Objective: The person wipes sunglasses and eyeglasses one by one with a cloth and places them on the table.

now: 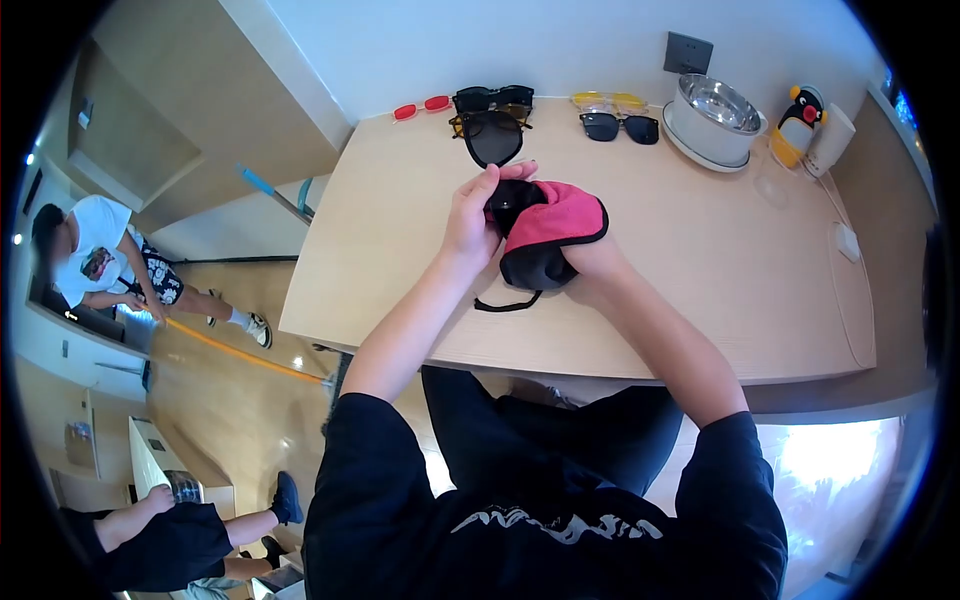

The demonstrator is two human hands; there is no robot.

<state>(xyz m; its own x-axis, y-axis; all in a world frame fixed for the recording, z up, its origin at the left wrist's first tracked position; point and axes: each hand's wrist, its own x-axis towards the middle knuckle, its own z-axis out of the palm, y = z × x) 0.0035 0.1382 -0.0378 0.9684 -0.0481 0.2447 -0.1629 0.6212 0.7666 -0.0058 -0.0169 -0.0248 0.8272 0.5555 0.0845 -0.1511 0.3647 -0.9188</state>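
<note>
A pale wooden desk [400,250] is spreading across the middle of the view, its back edge meeting a white wall [560,45]. Well apart at the left, 1 person [95,245] in a white T-shirt is holding an orange pole [235,345] that is slanting down toward the floor [205,400]. Below, another person [170,545] in dark shorts is showing partly.

At the desk's back right, a steel-lined bowl [718,105] is resting on a white plate [700,155], and a penguin figure [800,130] is standing near it. Between the wearer's 2 hands, over the desk, a pink pouch [570,212] with black edging is hanging. The left hand [470,215] is gripping a dark glossy item [512,205] at the pouch's left side. The right hand [593,258] is running behind the pouch, which is hiding its fingers; I cannot tell how they are set. Behind, dark glasses [493,138], yellow glasses [610,101] and red glasses [422,107] are lying along the desk's back. A black cord [508,305] is trailing below the pouch.
</note>
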